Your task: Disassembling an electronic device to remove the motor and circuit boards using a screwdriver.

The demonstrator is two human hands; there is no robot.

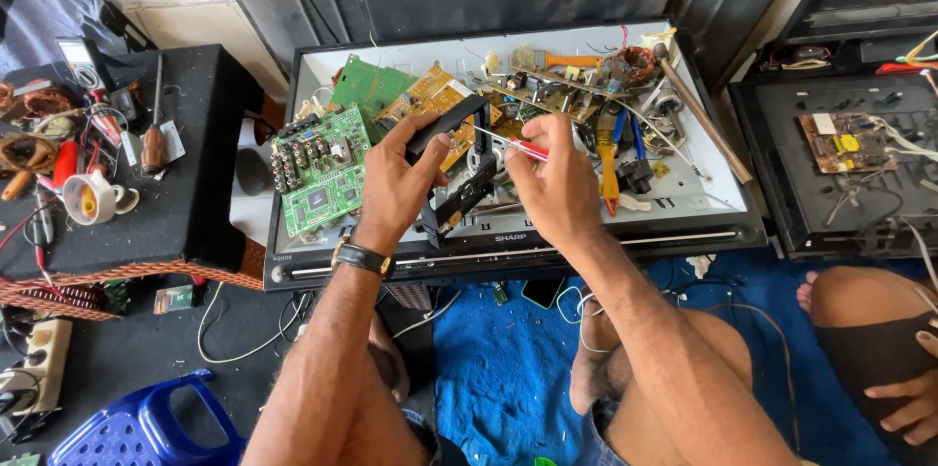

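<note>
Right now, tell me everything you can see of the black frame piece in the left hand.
The black frame piece looks like moulded plastic, an open rectangular bracket with thin bars and cut-outs. It is held tilted over the light panel of the opened flat screen, its upper bar gripped by the left hand. The right hand holds a red-handled screwdriver whose tip meets the frame's upper right side. Its lower end hangs near the screen's front edge.

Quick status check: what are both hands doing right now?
Left hand grips black plastic frame. Right hand holds red-handled screwdriver at the frame. Loose circuit boards crowd the panel beneath.
</note>
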